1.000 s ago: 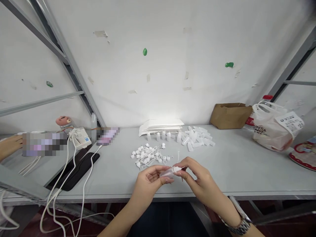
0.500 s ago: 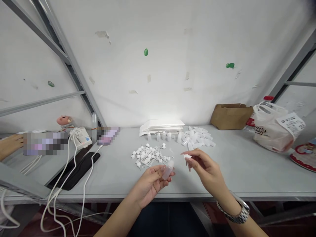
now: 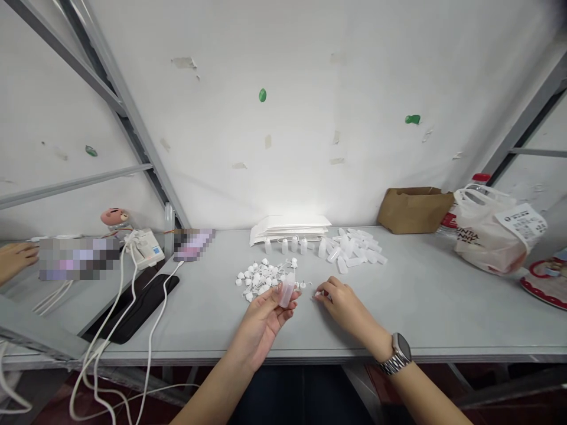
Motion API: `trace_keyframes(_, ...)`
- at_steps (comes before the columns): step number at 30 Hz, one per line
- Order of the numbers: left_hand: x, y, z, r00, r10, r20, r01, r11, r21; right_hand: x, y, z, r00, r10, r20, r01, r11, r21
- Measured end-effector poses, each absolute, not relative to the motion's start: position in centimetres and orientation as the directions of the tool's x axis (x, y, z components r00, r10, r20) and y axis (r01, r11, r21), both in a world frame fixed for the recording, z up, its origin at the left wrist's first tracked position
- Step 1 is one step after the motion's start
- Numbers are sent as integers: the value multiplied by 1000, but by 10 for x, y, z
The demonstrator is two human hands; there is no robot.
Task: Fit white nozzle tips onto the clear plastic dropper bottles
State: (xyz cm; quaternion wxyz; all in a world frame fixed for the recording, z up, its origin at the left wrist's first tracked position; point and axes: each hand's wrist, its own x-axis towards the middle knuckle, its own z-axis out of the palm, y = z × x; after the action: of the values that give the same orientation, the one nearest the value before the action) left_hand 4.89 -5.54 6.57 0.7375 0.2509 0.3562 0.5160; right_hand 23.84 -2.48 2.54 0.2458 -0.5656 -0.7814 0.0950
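1. Left hand [image 3: 259, 321] grips a translucent plastic bottle [image 3: 287, 290] against its fingers, long axis nearly upright, top leaning toward the right hand [image 3: 343, 307];
2. the right hand's fingers curl low over the surface [image 3: 411, 313], near white nozzle caps [image 3: 261, 279]; whether they pinch anything, I cannot tell.

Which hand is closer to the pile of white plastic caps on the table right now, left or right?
Left. The left hand is at the pile of white plastic caps' near edge, holding a translucent plastic bottle; the right hand is farther away, off to the pile's right.

Left hand [image 3: 260, 326] holds a translucent plastic bottle [image 3: 287, 290].
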Motion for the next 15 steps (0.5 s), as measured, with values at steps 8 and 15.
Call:
trace_keyframes(8, 49, -60, 69, 269, 935, -233, -549, 348, 760, 239, -32, 43, -135, 892, 431, 653, 407, -638)
trace_keyframes(15, 54, -69, 70, 385, 907, -171, -415, 335, 846, 229, -64, 75, -81, 927, 366, 65, 371, -926)
